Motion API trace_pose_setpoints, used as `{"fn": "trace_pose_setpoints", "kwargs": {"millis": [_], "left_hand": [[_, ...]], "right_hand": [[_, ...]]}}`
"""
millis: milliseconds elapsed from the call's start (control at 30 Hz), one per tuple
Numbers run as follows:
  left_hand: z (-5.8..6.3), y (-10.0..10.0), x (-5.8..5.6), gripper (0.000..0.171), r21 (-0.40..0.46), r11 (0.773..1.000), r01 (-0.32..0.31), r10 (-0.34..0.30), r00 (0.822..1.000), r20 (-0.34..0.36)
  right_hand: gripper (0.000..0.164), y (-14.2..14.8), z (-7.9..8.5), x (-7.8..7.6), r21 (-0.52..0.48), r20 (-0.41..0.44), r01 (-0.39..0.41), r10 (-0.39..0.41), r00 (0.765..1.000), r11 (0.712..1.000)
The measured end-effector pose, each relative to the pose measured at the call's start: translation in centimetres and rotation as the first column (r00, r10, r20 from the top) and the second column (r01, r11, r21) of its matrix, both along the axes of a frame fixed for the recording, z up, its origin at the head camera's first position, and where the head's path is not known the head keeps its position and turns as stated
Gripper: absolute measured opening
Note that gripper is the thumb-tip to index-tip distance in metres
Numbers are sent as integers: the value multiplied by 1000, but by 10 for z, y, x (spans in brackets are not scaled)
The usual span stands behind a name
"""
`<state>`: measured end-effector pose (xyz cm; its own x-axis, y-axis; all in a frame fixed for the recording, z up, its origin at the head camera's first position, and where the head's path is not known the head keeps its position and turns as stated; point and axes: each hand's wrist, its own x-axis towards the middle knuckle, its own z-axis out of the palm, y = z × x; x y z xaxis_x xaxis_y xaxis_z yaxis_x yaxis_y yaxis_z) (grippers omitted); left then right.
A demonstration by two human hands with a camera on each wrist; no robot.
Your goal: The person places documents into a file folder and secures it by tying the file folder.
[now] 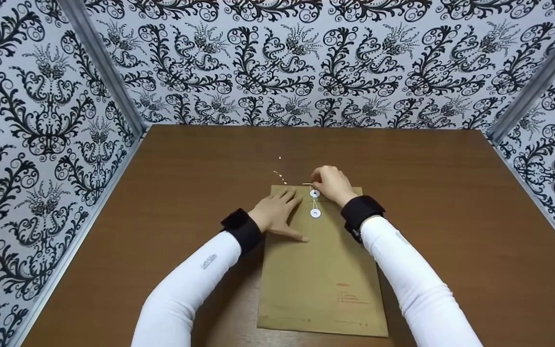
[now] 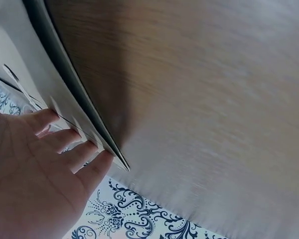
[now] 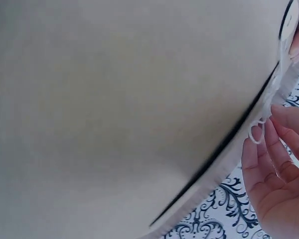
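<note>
A brown paper document envelope (image 1: 325,270) lies flat on the table, its flap at the far end. Two white button discs are on it: the upper disc (image 1: 314,193) on the flap and the lower disc (image 1: 315,213) below, with string strands running between them. My left hand (image 1: 280,214) rests with spread fingers on the envelope's upper left part. Beside the upper disc, my right hand (image 1: 333,183) pinches the white string (image 3: 255,135), which makes a small loop at the fingertips in the right wrist view. Red print marks the envelope's lower right.
Small pale flecks (image 1: 281,176) show on the brown table (image 1: 200,164) just beyond the envelope. Patterned black-and-white walls (image 1: 297,62) enclose the table at the back and both sides.
</note>
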<state>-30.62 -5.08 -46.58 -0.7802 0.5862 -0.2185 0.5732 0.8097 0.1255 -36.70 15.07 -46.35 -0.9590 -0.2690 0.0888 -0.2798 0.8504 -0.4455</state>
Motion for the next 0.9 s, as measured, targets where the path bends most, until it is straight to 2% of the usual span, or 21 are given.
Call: {"fn": "trace_pose_setpoints", "kwargs": {"millis": [233, 667, 900], "left_hand": [[0, 1, -1, 119, -14, 1000, -7, 8, 1000, 4], [-3, 0, 0, 118, -7, 1000, -2, 2, 1000, -13], [-2, 1, -1, 119, -7, 1000, -4, 4, 1000, -8]], "right_hand": [[24, 6, 7, 6, 9, -14, -33, 33, 999, 999], [38, 49, 5, 24, -22, -14, -38, 38, 999, 999], [32, 61, 0, 39, -5, -48, -148, 147, 988, 989]]}}
